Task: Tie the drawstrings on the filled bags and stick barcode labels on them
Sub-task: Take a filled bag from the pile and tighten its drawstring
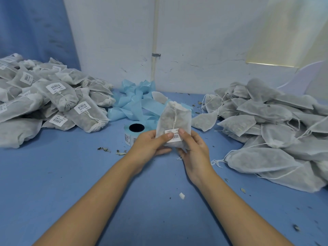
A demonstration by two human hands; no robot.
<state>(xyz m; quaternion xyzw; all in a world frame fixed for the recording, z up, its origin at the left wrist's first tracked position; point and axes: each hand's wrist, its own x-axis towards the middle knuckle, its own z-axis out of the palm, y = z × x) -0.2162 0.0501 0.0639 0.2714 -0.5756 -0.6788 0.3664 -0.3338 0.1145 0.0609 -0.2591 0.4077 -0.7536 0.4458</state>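
Hands: the left hand (150,144) and right hand (193,148) reach in from six o'clock and meet mid-table. Each thumb presses flat on one end of the label, and the other fingers curl behind the bag and grip it.
Bag: one bag (173,118), held upright above the table (71,174) at the centre of view, mouth pointing to twelve o'clock.
Drawstring: the drawstring (175,114) is drawn, the mouth is gathered shut, and the loose end hangs down the front.
Label: one label (174,134) sits on the lower front, under both thumbs. It looks to be getting smoothed down.
Step in hand: tying looks finished on this bag and the sticking is nearly done.
Roll: one label roll (132,133), just beside the left hand at nine o'clock of the bag.
Backing strip: one loose heap of blue backing strip (134,102) at eleven o'clock.
Finished pile: the labelled pile (44,100) lies at nine to ten o'clock. At least seven labels face up; the bags are too overlapped to count.
Waiting pile: the unlabelled pile (275,125) lies at two to four o'clock, with well over a dozen bags. No labels show and many strings trail loose.
Stray bag: one, at twelve o'clock by the strip.
Progress: judged roughly halfway, since the two piles look similar in bulk.
Litter: leaf scraps (103,149) at eight o'clock and one white scrap (182,195) at six.
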